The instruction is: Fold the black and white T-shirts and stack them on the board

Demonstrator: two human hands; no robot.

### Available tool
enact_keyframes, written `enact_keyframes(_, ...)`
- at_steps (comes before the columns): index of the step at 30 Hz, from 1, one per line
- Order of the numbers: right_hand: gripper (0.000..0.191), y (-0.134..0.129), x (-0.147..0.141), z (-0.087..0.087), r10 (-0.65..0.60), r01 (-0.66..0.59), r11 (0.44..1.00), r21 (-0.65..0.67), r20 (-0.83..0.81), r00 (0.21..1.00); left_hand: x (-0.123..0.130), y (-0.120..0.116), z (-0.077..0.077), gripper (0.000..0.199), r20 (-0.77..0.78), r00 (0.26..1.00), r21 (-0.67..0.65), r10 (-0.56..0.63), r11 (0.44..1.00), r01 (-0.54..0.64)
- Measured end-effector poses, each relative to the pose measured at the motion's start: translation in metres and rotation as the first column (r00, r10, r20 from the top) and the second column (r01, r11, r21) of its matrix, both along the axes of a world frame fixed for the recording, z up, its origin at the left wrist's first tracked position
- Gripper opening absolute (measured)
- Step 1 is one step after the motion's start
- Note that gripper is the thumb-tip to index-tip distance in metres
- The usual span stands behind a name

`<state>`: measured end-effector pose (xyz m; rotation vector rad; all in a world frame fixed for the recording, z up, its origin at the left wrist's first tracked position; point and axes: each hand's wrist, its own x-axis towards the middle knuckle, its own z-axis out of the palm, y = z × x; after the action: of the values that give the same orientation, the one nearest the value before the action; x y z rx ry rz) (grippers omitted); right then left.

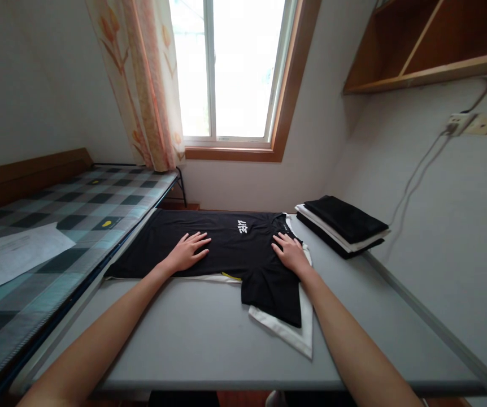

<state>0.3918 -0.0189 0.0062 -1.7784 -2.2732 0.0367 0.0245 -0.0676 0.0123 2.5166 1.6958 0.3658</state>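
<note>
In front of you the grey table point(192, 339) fills the near part of the scene, with the bed point(78, 198) and its checked covering along the left. The bright window point(243, 68) stands at the far side, the flowered curtain point(150, 85) hanging at its left. On the table lies the black T-shirt point(226, 249), hem to the left, collar to the right and one sleeve towards you; white cloth point(306, 316) shows beneath its near and right edges. The stack of folded clothes point(340, 223), black and white, sits far right, just beside the collar end. White paper point(27, 251) lies on the bed. Your left hand point(190, 251) rests on the T-shirt's body and your right hand point(290, 252) near its collar, both palms down, fingers extended and slightly parted. White lettering point(242, 226) shows on the chest, beyond and between your hands.
</note>
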Motion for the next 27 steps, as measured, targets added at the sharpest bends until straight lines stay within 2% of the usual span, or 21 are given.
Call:
enact_keyframes(5, 0.042, 0.0, 0.002, -0.001, 0.004, 0.0, 0.997, 0.071, -0.061, 0.998, -0.004, 0.004, 0.0, 0.049, 0.025, 1.0, 0.014, 0.004, 1.0, -0.004)
enact_keyframes(9, 0.034, 0.0, 0.009, 0.004, 0.004, 0.033, 0.987, 0.157, -0.23, 0.973, 0.002, -0.003, 0.0, 0.045, 0.109, 0.993, 0.074, -0.04, 0.997, 0.032)
enact_keyframes(13, 0.033, 0.0, 0.015, 0.012, -0.008, 0.079, 0.982, 0.17, -0.379, 0.925, 0.028, -0.013, 0.007, 0.036, 0.293, 0.936, 0.102, -0.194, 0.98, 0.171)
enact_keyframes(16, 0.034, 0.0, 0.02, 0.014, -0.04, 0.107, 0.986, 0.127, -0.446, 0.894, 0.056, -0.021, 0.017, 0.033, 0.372, 0.873, 0.076, -0.316, 0.947, 0.311)
enact_keyframes(18, 0.033, -0.001, 0.023, 0.014, -0.061, 0.117, 0.989, 0.093, -0.467, 0.882, 0.071, -0.025, 0.025, 0.034, 0.368, 0.841, 0.039, -0.396, 0.911, 0.411)
enact_keyframes(21, 0.033, -0.001, 0.025, 0.013, -0.064, 0.116, 0.99, 0.082, -0.472, 0.879, 0.088, -0.029, 0.034, 0.047, 0.323, 0.81, -0.02, -0.489, 0.853, 0.522)
enact_keyframes(24, 0.033, -0.001, 0.025, 0.013, -0.06, 0.11, 0.99, 0.083, -0.463, 0.884, 0.099, -0.031, 0.038, 0.057, 0.304, 0.79, -0.051, -0.532, 0.819, 0.571)
enact_keyframes(27, 0.032, 0.0, 0.024, 0.012, -0.057, 0.108, 0.991, 0.085, -0.459, 0.886, 0.108, -0.035, 0.039, 0.052, 0.315, 0.763, -0.048, -0.565, 0.793, 0.607)
